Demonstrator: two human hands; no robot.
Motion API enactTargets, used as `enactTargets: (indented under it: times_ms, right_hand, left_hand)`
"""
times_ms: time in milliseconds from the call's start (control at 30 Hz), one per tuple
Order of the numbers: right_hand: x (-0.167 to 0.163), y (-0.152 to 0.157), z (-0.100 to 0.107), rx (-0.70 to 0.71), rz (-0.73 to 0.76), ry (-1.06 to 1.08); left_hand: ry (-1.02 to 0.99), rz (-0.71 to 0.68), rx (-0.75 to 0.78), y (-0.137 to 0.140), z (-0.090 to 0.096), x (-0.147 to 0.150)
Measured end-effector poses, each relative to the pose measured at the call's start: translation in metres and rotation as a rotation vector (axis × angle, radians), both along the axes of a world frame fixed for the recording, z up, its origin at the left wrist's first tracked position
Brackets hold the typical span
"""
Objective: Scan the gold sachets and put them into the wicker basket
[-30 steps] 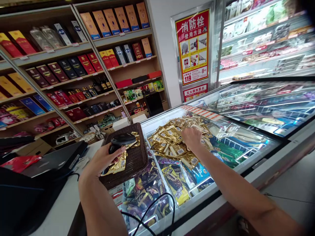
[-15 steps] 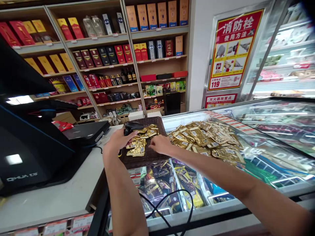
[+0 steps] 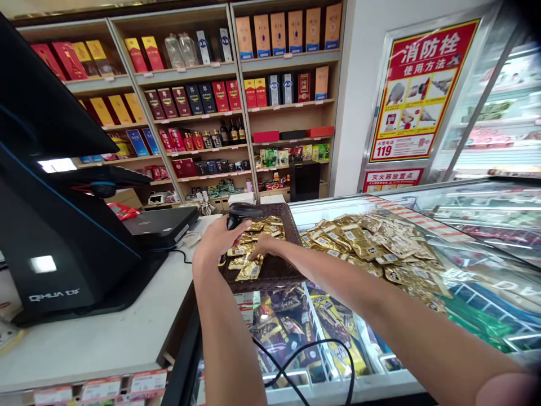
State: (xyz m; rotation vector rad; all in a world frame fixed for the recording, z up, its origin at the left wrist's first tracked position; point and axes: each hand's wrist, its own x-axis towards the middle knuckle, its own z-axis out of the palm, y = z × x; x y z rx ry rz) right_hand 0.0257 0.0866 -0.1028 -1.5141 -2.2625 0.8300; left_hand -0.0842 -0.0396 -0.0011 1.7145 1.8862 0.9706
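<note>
My left hand (image 3: pixel 217 241) is wrapped round a black handheld barcode scanner (image 3: pixel 245 210) at the left side of a dark brown woven basket (image 3: pixel 292 228). Only the scanner's head and a bit of its handle show past my fingers. Inside the basket lie shiny gold foil packets (image 3: pixel 249 272), overlapping each other. My right hand (image 3: pixel 267 243) reaches in from the right, with its bent fingers closed down on one of these packets; the fingertips are partly hidden. Right of the basket, a larger heap of gold packets (image 3: pixel 359 239) spreads over the freezer's glass top.
The basket rests on a glass-topped chest freezer (image 3: pixel 350 206) with wrapped goods inside. A black cable (image 3: pixel 313 345) loops over its front. To the left, a black checkout machine (image 3: pixel 63 237) stands on a white counter (image 3: pixel 139 321). Shelves of boxed goods (image 3: pixel 207 101) line the back.
My right hand has moved left, from the basket's right side onto the gold packets. The left hand stays on the scanner. The whole view has shifted, so things appear farther right and slightly lower.
</note>
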Motion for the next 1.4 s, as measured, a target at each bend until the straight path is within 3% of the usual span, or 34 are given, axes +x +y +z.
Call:
enactTargets:
  times_ms: [100, 267, 400, 533, 700, 1167, 1400]
  right_hand:
    - [0.043, -0.008, 0.009, -0.151, -0.067, 0.252]
    - [0.142, -0.046, 0.009, -0.276, -0.187, 0.886]
    - [0.203, -0.080, -0.012, -0.173, -0.331, 1.288]
    - [0.226, -0.093, -0.029, -0.058, -0.458, 1.493]
    - [0.229, -0.092, -0.034, 0.058, -0.526, 1.526]
    - [0.231, -0.098, -0.032, 0.214, -0.572, 1.281]
    - [0.231, -0.099, -0.030, 0.189, -0.556, 1.289]
  left_hand:
    - [-0.013, 0.003, 0.026, 0.002, 0.001, 0.003]
    - [-0.065, -0.014, 0.028, -0.006, 0.013, 0.019]
    - [-0.137, -0.180, 0.066, -0.012, 0.019, 0.035]
    - [-0.106, -0.328, 0.028, -0.014, 0.022, 0.059]
    - [-0.017, -0.464, -0.080, -0.007, 0.020, 0.087]
    - [0.123, -0.438, -0.113, 0.007, 0.014, 0.113]
    - [0.105, -0.435, -0.102, 0.004, 0.015, 0.118]
